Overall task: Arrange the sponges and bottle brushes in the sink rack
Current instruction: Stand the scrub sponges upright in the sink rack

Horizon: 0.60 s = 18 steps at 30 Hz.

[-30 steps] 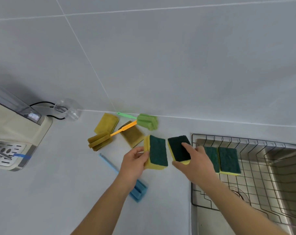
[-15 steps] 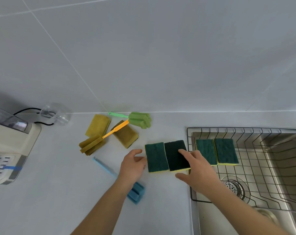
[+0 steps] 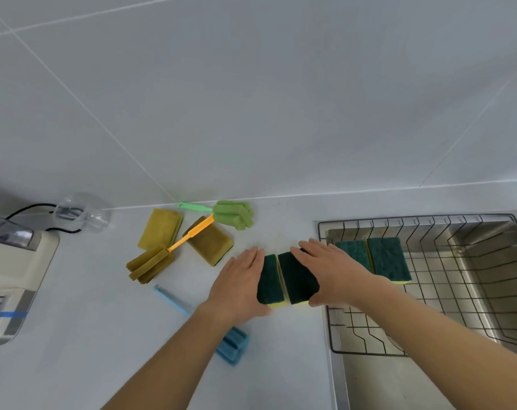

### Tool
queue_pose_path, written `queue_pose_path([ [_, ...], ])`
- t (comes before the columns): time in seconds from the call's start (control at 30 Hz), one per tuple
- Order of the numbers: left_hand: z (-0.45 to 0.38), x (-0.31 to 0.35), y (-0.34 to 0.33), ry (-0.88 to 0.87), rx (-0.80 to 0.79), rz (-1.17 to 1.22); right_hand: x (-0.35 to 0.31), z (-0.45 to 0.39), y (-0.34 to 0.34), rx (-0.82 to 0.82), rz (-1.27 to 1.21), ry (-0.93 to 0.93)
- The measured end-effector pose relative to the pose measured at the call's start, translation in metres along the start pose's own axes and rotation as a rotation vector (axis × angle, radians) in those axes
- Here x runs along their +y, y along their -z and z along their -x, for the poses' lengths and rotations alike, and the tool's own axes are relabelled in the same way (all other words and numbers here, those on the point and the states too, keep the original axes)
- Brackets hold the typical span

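Two green-topped yellow sponges lie side by side on the white counter, the left sponge point(image 3: 270, 281) and the right sponge point(image 3: 298, 279). My left hand point(image 3: 239, 282) presses flat against the left one. My right hand point(image 3: 334, 270) covers the right one's far side, so the pair is squeezed between my hands. Just to the right is the wire sink rack point(image 3: 429, 220), which holds two more green sponges point(image 3: 389, 261) at its near-left end. A green bottle brush point(image 3: 232, 214), an orange-handled brush point(image 3: 150, 264) and a blue brush point(image 3: 232, 344) lie on the counter.
Two brownish-yellow sponges point(image 3: 159, 227) point(image 3: 211, 242) sit under the orange brush's handle. A clear glass cup point(image 3: 79, 214) lies by the wall, and a cream appliance point(image 3: 11, 261) with a black cable stands at far left. The steel sink point(image 3: 399, 380) lies below the rack.
A second ago I held one sponge upright in each hand. Both were laid flat next to each other, and my hands now press in on them from either side.
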State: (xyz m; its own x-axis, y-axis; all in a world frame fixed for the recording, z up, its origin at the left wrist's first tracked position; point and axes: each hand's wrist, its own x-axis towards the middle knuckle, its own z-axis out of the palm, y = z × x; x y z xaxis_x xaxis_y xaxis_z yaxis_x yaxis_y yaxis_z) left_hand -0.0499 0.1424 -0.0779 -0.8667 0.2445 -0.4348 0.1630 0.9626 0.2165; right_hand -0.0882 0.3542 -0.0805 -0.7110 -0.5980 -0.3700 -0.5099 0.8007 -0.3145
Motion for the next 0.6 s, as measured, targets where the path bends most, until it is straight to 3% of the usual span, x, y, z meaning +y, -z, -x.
queue_pose_path([
  [0.17, -0.006, 0.000, -0.009, -0.051, 0.078, -0.019, 0.004, -0.003, -0.006, 0.047, 0.004, 0.036],
  [0.6, -0.009, 0.006, -0.001, -0.046, 0.106, 0.076, 0.014, 0.021, 0.005, 0.104, -0.123, -0.020],
])
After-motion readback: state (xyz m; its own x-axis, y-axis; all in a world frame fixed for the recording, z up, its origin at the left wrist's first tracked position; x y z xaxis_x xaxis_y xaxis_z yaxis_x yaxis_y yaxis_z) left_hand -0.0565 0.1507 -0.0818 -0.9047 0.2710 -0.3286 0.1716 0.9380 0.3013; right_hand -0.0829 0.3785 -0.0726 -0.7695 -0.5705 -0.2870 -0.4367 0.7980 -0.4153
